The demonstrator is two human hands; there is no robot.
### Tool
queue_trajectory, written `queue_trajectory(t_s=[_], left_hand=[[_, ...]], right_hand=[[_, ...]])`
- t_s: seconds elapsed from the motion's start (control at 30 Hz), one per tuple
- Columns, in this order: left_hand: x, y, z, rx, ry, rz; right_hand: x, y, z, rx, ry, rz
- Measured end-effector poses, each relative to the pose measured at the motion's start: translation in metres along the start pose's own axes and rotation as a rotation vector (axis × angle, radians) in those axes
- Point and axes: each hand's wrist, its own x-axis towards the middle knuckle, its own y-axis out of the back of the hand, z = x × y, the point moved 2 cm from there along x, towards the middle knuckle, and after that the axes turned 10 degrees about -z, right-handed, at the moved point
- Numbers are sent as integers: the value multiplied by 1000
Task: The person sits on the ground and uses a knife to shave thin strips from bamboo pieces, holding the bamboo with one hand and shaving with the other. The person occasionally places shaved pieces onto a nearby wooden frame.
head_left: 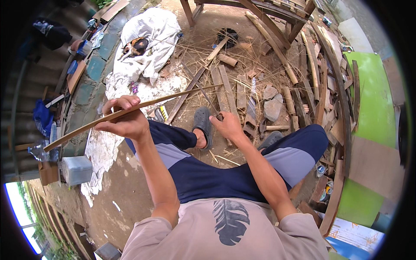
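A long, thin strip of wood or bamboo slants across the view, its near end low at the left and its far end above the ground litter. My left hand is closed on it, thumb below and fingers over the top. Fingers of my right hand are curled round the dark handle of what looks like a knife. Its narrow blade points forward and left, passing close to the strip's far end; whether they touch I cannot tell.
A calico cat lies on a white cloth at the far left. Wood shavings, boards and a grey stone litter the ground ahead. A wooden bench stands beyond. Long planks and a green panel line the right.
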Motion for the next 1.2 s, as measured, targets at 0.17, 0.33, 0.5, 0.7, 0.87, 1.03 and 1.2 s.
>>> queue_trajectory(t_s=[0.17,0.33,0.5,0.7,0.87,1.03,1.2], left_hand=[[0,-10,-1,-144,88,-150],[1,-32,3,-88,172,-141],[-9,-13,4,-112,159,-178],[-18,0,6,-173,175,-338],[-20,1,8,-235,146,-436],[-22,2,9,-215,112,-468],[-21,-7,10,-211,120,-539]], right_hand=[[-44,3,-63,68,132,-90],[-42,-15,-56,74,166,-116],[-30,-4,-38,-63,35,-97],[-35,-1,-51,-153,73,-153],[-11,-4,-22,-122,-19,-66],[-15,-6,-28,-183,69,-66],[8,-2,3,-164,-74,-78]])
